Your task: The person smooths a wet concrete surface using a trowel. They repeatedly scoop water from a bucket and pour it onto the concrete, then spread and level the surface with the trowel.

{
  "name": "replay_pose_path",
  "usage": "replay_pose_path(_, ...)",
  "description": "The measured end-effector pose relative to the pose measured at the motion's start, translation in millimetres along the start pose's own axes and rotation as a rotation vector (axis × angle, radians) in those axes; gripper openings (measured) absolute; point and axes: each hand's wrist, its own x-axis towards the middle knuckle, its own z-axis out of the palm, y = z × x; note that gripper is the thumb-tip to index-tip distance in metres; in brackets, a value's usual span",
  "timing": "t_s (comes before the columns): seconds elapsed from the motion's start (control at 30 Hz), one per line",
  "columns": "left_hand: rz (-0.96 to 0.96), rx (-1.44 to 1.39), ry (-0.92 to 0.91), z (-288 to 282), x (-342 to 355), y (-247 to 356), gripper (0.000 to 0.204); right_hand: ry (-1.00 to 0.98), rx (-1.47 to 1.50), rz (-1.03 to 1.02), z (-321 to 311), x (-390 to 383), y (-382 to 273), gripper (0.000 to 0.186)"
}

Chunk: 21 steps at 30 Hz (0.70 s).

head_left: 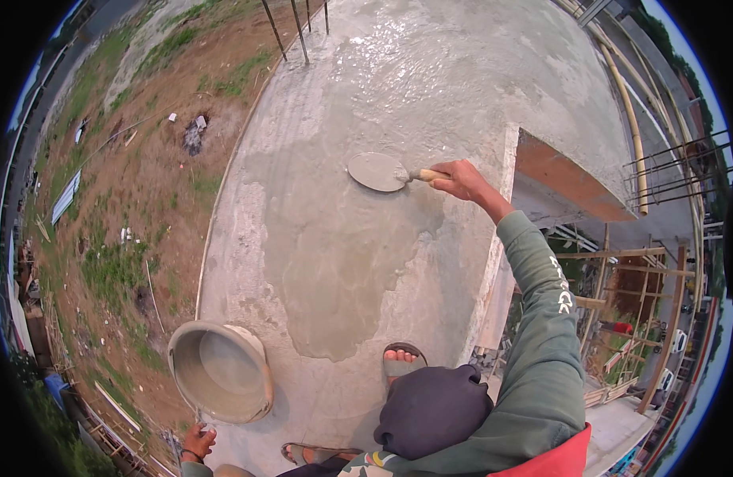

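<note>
My right hand [460, 180] is wrapped round the wooden handle of a trowel [376, 172] with a broad oval blade. Grey cement coats the blade, which lies flat on or just over the wet cement [342, 254] spread across the slab. Down at the lower left, my left hand [198, 442] has loosely bent fingers, slightly apart, with nothing visible in them. It is close to the near rim of a round basin [264, 381] smeared with cement, with greyish liquid or slurry inside; whether the fingers touch the rim is unclear.
The slab's left edge [211, 238] drops to grassy earth [120, 207] far below. On the right, a raised concrete edge with an orange-brown board [569, 181] borders an opening over scaffolding. Steel bars [299, 32] stick up at the far left. My sandalled foot [402, 362] stands beside the wet patch.
</note>
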Motion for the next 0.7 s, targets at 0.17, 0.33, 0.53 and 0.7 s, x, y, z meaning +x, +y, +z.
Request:
replay_pose_path(0.17, 0.058, 0.064, 0.054, -9.6, 5.1, -22.2, 0.067, -0.045, -0.361, -0.290, -24.8, -13.7, -2.9, 0.035)
replay_pose_path(0.33, -0.036, 0.102, 0.059, -17.6, 2.8, -68.2, 0.065, 0.286, -0.447, -0.148, -56.5, 64.0, 36.3, 0.034)
replay_pose_path(0.53, -0.168, 0.028, -0.007, -7.7, -9.0, -100.4, 0.065, 0.403, -0.300, 0.436, -74.4, 170.7, 60.0, 0.036)
replay_pose_path(0.7, -0.293, -0.080, -0.012, -8.6, -14.2, -101.4, 0.065, 0.347, -0.021, 0.435, -50.1, 194.5, 22.0, 0.039)
